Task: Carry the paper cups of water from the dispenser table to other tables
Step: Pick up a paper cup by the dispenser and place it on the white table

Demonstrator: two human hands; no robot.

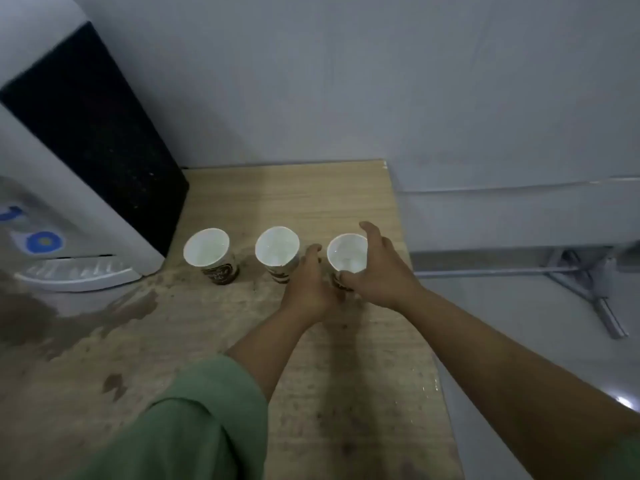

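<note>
Right hand (375, 268): fingers spread wide and curved around the right cup (347, 255), thumb on its near side just below the rim, fingers arched past its far side; full contact around the wall cannot be confirmed in the dim light. Left hand (306, 285): partly open, fingers extended into the gap between the right cup and the middle cup (277, 247), fingertips at the middle cup's side; it appears to touch but not grip it.

Left cup (207, 247) stands untouched, well to the left of both hands, near the water dispenser (69, 161). All three cups are upright, white inside, with dark print on the outer wall.

Wooden tabletop (311, 375) shows wet, dark patches left of the hands. Green sleeve (194, 420) covers the left upper arm. Pale wall (346, 81) behind.
</note>
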